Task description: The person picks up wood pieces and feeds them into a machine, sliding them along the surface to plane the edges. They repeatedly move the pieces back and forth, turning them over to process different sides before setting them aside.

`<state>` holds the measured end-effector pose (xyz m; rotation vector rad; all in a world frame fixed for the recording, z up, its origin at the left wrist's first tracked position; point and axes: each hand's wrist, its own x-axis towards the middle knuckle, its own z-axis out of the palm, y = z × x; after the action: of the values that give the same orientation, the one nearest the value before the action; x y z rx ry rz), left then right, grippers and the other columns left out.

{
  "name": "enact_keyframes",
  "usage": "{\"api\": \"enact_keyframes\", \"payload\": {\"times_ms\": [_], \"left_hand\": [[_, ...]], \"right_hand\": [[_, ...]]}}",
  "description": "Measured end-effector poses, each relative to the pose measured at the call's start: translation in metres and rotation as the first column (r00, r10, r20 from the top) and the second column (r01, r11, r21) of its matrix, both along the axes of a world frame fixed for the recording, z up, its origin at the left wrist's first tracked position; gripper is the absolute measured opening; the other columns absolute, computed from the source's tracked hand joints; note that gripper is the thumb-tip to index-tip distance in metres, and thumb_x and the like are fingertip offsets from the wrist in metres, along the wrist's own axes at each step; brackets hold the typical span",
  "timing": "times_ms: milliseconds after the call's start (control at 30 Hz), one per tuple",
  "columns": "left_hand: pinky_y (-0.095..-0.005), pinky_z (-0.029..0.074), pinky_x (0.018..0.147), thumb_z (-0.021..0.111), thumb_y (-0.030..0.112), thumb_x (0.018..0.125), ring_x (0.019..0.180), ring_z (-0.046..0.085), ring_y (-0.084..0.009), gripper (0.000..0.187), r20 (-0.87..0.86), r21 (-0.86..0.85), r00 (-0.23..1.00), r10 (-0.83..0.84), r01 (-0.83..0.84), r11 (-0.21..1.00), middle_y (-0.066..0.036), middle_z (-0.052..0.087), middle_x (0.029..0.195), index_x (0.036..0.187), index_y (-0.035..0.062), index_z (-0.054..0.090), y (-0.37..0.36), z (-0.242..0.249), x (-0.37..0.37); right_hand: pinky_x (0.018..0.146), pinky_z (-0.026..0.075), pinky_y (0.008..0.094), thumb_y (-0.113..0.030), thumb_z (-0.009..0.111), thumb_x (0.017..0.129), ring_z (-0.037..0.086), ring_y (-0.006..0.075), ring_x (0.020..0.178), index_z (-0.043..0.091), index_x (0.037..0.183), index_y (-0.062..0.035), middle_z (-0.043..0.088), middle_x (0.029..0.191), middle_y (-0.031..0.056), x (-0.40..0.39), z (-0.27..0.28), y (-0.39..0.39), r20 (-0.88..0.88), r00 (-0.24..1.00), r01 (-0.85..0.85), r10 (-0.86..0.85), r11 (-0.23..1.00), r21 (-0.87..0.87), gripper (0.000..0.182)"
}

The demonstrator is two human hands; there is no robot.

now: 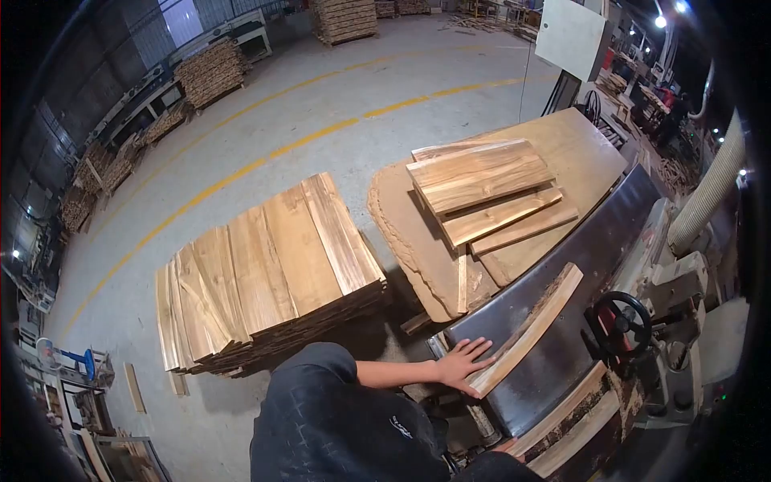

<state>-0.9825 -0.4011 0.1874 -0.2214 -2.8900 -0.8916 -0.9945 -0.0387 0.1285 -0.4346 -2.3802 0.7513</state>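
L hand (466,366) is spread w/ fingers at the near end of a curved wood strip (532,340), which runs from the dark tabletop's (526,395) near edge toward its middle. R hand (511,448) is mostly hidden by another strip (562,410), can't tell its grip tbh.

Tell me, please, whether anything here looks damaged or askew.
The brown table has a ragged, wavy edge on the side facing the wood stack, unlike its straighter far edge. The boards on it lie askew, overlapping at uneven angles.
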Motion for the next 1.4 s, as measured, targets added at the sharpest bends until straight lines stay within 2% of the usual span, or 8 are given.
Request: {"api": "enact_keyframes", "payload": {"times_ms": [233,367,400,467,700,767,1233,1400], "left_hand": [[-0.0622,0.010,0.123,0.063,0.084,0.081,0.160,0.007,-0.0446,0.114,-0.012,0.007,1.000,-0.011,0.011,1.000,-0.025,0.011,0.173,0.166,0.0156,0.029,0.000,-0.002,0.001],[-0.0593,0.006,0.124,0.061,0.085,0.080,0.160,0.008,-0.0448,0.114,-0.065,-0.087,0.998,0.028,-0.034,0.996,-0.026,0.015,0.172,0.163,0.0112,0.036,0.004,-0.013,-0.003],[-0.0609,0.006,0.124,0.063,0.085,0.080,0.160,0.008,-0.0442,0.113,0.023,-0.088,1.000,0.012,-0.010,0.996,-0.026,0.016,0.172,0.163,0.0131,0.036,0.003,-0.008,-0.004],[-0.0607,0.007,0.123,0.063,0.087,0.079,0.160,0.010,-0.0434,0.112,0.071,-0.083,0.997,0.019,-0.014,0.996,-0.026,0.017,0.172,0.163,0.0173,0.038,0.002,0.001,-0.005],[-0.0599,0.000,0.123,0.062,0.090,0.075,0.160,0.007,-0.0449,0.120,0.021,-0.104,1.000,-0.012,0.014,0.994,-0.030,0.017,0.170,0.162,0.0113,0.039,0.001,-0.008,-0.002],[-0.0605,0.008,0.122,0.065,0.088,0.075,0.158,0.013,-0.0449,0.117,-0.045,-0.176,0.999,0.020,-0.028,0.984,-0.030,0.021,0.169,0.159,0.0106,0.044,0.002,-0.008,-0.003],[-0.0613,0.000,0.122,0.066,0.088,0.075,0.158,0.010,-0.0469,0.118,0.010,-0.141,1.000,0.016,-0.015,0.990,-0.033,0.017,0.168,0.160,0.0097,0.042,0.002,-0.007,-0.005],[-0.0627,0.014,0.120,0.077,0.080,0.070,0.156,0.022,-0.0443,0.113,-0.039,-0.076,0.999,-0.037,0.034,0.996,-0.025,0.030,0.167,0.153,0.0076,0.053,0.002,0.006,-0.006]], "right_hand": [[0.071,0.056,0.0594,-0.066,0.068,0.090,0.071,0.0481,0.086,0.058,0.131,-0.0003,0.072,0.099,0.0265,0.012,0.042,-0.022,0.180,0.982,0.013,-0.059,0.969,0.247,0.078],[0.070,0.056,0.0525,-0.061,0.064,0.096,0.072,0.0445,0.088,0.058,0.130,0.0034,0.073,0.103,0.0230,0.028,0.062,-0.041,0.384,0.878,0.190,-0.287,0.943,0.272,0.073],[0.072,0.056,0.0531,-0.057,0.067,0.095,0.072,0.0441,0.091,0.060,0.123,-0.0002,0.073,0.099,0.0264,0.028,0.055,-0.043,0.317,0.891,0.216,-0.327,0.916,0.337,0.063],[0.078,0.056,0.0500,-0.056,0.067,0.096,0.071,0.0419,0.099,0.058,0.131,0.0003,0.070,0.112,0.0228,0.031,0.092,-0.060,0.362,0.889,0.196,-0.279,0.948,0.249,0.067],[0.077,0.055,0.0548,-0.050,0.069,0.095,0.067,0.0456,0.097,0.055,0.123,-0.0002,0.068,0.106,0.0261,0.032,0.099,-0.063,0.328,0.902,0.189,-0.280,0.940,0.283,0.059],[0.077,0.054,0.0555,-0.049,0.070,0.095,0.067,0.0462,0.097,0.054,0.124,-0.0002,0.068,0.106,0.0262,0.029,0.104,-0.066,0.316,0.914,0.170,-0.254,0.948,0.269,0.059],[0.081,0.052,0.0557,-0.050,0.066,0.097,0.066,0.0474,0.101,0.054,0.128,0.0005,0.068,0.110,0.0279,0.029,0.110,-0.067,0.391,0.890,0.166,-0.234,0.965,0.201,0.060],[0.076,0.055,0.0535,-0.050,0.066,0.098,0.067,0.0449,0.099,0.055,0.125,0.0003,0.067,0.105,0.0246,0.027,0.105,-0.067,0.345,0.907,0.147,-0.242,0.949,0.280,0.058]]}}
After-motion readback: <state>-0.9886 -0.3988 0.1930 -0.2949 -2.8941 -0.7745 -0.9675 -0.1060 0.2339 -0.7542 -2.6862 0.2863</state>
